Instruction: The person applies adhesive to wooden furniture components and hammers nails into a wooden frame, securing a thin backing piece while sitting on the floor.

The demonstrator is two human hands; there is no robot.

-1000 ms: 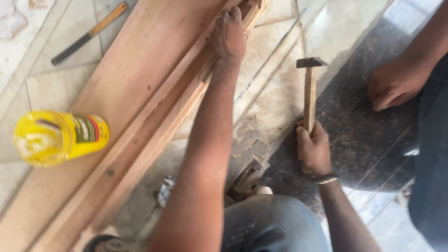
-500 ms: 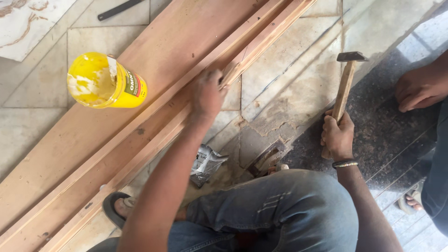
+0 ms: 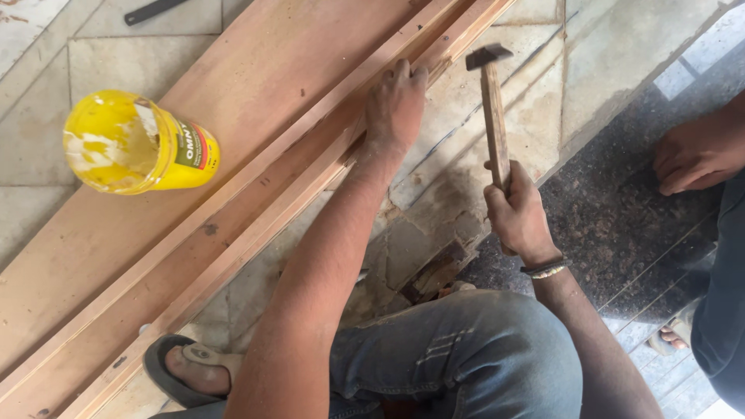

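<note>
Left arm stretched forward, left hand (image 3: 396, 101) palm down, fingers curled and pressed flat, right forearm raised from lower right, banded wrist, right hand (image 3: 516, 209) closed in a fist grip, thumb wrapped, knuckles outward

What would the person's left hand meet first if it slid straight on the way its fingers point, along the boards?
The left hand rests on the narrow wooden strip, fingers pointing up and slightly right. Going straight on, it would likely meet only more of that strip; nothing else shows there before the picture's edge.
</note>
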